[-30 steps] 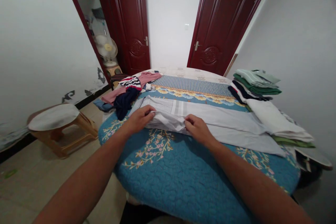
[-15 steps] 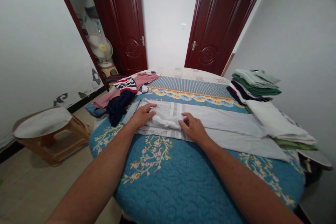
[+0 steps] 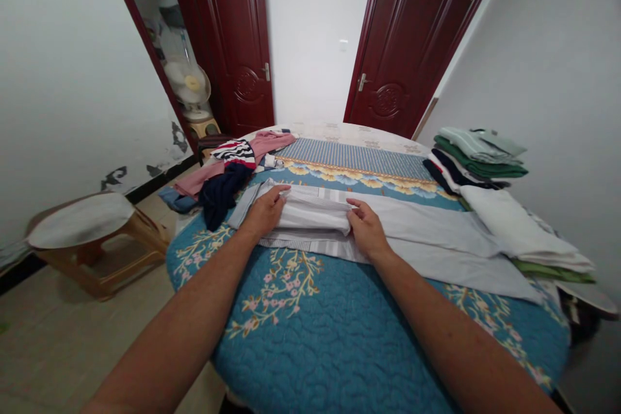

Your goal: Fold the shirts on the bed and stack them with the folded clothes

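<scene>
A light grey garment [image 3: 427,223] lies stretched across the blue quilted cover, with two long leg-like parts running to the right. At its left end is a grey-and-white striped section [image 3: 315,210], folded into a raised flap. My left hand [image 3: 266,212] grips the left end of this flap, thumb and fingers closed on the cloth. My right hand [image 3: 366,225] pinches the flap's right end, with the fingertips partly hidden by fabric. Between the hands the flap is pulled fairly straight.
Rumpled pink, navy and striped clothes [image 3: 228,174] lie at the table's left. Folded clothes [image 3: 480,155] are stacked at the right, beside a folded white cloth [image 3: 519,220]. The blue quilted cover [image 3: 330,330] reaches the rounded front edge. A stool [image 3: 87,233] stands left.
The striped flap has gone from crumpled to straighter and raised. My right hand has moved slightly right and closed on its end; my left hand has closed more on the cloth.
</scene>
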Motion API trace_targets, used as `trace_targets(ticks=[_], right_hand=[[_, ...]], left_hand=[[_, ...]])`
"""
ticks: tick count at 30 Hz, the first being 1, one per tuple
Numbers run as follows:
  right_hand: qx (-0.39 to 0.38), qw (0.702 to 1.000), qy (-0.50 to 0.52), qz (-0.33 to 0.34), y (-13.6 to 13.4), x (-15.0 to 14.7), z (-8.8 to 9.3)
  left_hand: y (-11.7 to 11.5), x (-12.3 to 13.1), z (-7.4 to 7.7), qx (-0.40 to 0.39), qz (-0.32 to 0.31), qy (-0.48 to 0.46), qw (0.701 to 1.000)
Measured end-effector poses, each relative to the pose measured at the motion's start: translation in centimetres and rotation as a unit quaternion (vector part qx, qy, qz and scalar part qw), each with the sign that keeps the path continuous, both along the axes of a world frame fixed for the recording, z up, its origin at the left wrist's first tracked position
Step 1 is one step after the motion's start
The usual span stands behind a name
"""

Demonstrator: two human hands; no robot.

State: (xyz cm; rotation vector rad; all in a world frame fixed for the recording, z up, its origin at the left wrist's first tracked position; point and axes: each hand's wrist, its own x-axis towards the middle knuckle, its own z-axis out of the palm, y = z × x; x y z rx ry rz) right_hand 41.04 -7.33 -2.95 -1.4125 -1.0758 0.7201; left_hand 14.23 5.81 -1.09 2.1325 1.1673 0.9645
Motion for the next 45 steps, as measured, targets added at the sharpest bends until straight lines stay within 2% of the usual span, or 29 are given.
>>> trace_targets(ticks=[3, 7, 13, 16, 19, 22, 26, 29, 33, 37, 40, 45], right_hand=[[-0.007, 0.994, -0.109, -0.019, 0.0, -0.1, 0.2], [-0.01, 0.969, -0.243, -0.046, -0.2, -0.3, 0.3], [-0.039, 0.946, -0.318, -0.043, -0.2, -0.3, 0.3], [-0.038, 0.932, -0.357, -0.046, -0.1, -0.3, 0.0], [-0.027, 0.921, -0.384, -0.057, -0.2, -0.4, -0.2], [-0.02, 0.914, -0.402, -0.055, -0.5, -0.7, -0.2], [-0.03, 0.904, -0.424, -0.042, -0.9, -1.1, -0.1], [-0.009, 0.903, -0.429, -0.032, -1.2, -1.2, -0.1], [0.047, 0.907, -0.419, -0.023, -1.5, -1.1, -0.4], [0.054, 0.901, -0.429, -0.023, -1.9, -1.2, -0.6], [0.056, 0.899, -0.435, 0.005, -2.2, -1.1, -0.4], [0.059, 0.899, -0.423, 0.094, -2.8, -0.5, 0.1]], left_hand=[[0.2, -0.2, 0.0, 0.015, 0.013, 0.013, 1.0], [0.3, -0.3, 0.0, 0.025, 0.028, 0.056, 0.998], [0.0, -0.2, 0.1, 0.037, 0.05, 0.126, 0.99], [0.0, -0.5, 0.3, 0.048, 0.084, 0.152, 0.984], [0.1, -0.9, 0.6, 0.061, 0.121, 0.139, 0.981], [0.0, -0.6, 1.0, 0.057, 0.121, 0.127, 0.983], [0.3, 0.2, 1.2, 0.026, 0.11, 0.191, 0.975], [1.2, 0.2, 1.6, 0.029, 0.117, 0.206, 0.971], [3.3, -1.1, 3.0, 0.048, 0.162, 0.19, 0.967], [5.7, -2.0, 4.0, 0.021, 0.179, 0.222, 0.958], [7.2, -1.4, 3.8, 0.011, 0.168, 0.237, 0.957], [8.9, -0.1, 2.3, -0.01, 0.108, 0.231, 0.967]])
